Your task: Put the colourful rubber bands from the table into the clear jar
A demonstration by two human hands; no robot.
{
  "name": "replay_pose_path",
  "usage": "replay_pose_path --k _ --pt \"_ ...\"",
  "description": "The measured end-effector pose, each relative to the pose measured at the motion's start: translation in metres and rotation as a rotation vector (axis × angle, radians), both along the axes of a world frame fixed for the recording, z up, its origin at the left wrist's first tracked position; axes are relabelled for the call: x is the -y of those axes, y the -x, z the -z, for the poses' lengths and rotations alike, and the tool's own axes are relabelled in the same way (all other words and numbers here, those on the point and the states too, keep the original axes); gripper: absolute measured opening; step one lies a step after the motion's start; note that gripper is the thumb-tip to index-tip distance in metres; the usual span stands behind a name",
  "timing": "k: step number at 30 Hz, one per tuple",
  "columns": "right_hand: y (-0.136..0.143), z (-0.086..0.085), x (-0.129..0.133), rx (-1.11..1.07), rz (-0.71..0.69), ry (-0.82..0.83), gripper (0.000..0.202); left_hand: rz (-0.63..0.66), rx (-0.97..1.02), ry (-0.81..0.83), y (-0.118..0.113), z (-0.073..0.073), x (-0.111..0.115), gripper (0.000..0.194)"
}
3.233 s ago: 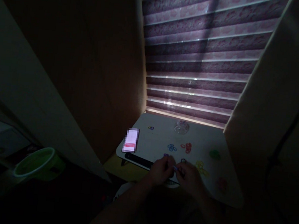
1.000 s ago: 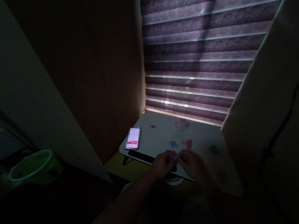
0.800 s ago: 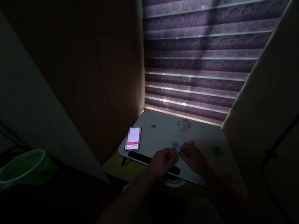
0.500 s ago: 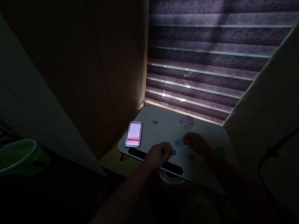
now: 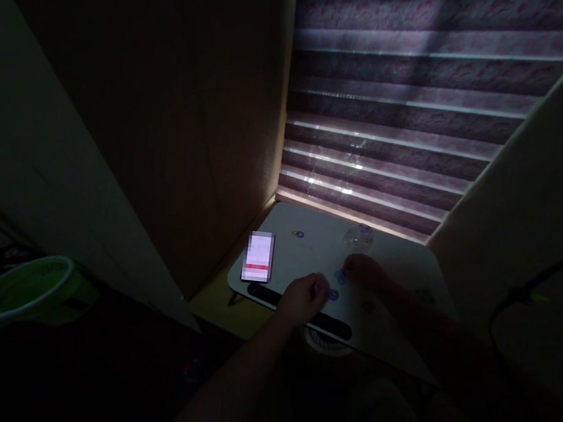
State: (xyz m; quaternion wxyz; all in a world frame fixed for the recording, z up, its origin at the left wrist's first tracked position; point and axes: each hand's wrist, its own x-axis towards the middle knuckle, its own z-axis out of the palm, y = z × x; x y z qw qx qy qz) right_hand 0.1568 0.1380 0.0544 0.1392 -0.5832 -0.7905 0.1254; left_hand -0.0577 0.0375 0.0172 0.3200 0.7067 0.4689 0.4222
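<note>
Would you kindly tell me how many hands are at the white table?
2: the left hand is beside the purple ring, and the right hand is near the blue rings. No other hand shows.

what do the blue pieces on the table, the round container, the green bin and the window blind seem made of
Blue pieces: perhaps rubber or plastic; too small and dim to settle finish.
Round container: see-through with faint highlights, so probably clear plastic or glass.
Green bin: likely plastic, from its smooth pale rim.
Window blind: probably fabric, patterned, with light glowing through.
</note>
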Motion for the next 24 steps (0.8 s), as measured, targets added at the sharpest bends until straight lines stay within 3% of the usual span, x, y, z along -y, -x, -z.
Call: replay_pose_path --k 8,11,13,15,18,22,24 --pt "-0.013 -0.024 0.012 -0.124 0.095 -0.002 0.013 -0.006 0.049 0.020 0.003 0.000 0.001 0.008" --pt "-0.026 -0.034 0.031 -0.335 0.131 0.038 0.017 -0.017 0.078 0.033 0.004 0.004 -0.001 0.009" --pt "-0.032 -0.035 0.052 -0.384 0.117 -0.017 0.021 -0.038 0.104 0.056 0.005 0.007 -0.004 0.011" --pt "-0.032 -0.028 0.078 -0.394 0.097 -0.069 0.027 -0.065 0.122 0.094 0.005 0.010 -0.009 0.012" --pt "-0.022 -0.003 0.116 -0.359 0.034 -0.041 0.030 -0.063 0.105 0.156 0.005 0.007 -0.017 0.011" --pt "-0.003 0.034 0.145 -0.362 0.004 -0.105 0.025 -0.024 -0.114 0.126 0.006 -0.012 -0.035 0.019" --pt "0.002 0.045 0.148 -0.387 0.008 -0.112 0.026 -0.015 -0.299 0.017 0.008 -0.027 -0.051 0.027"
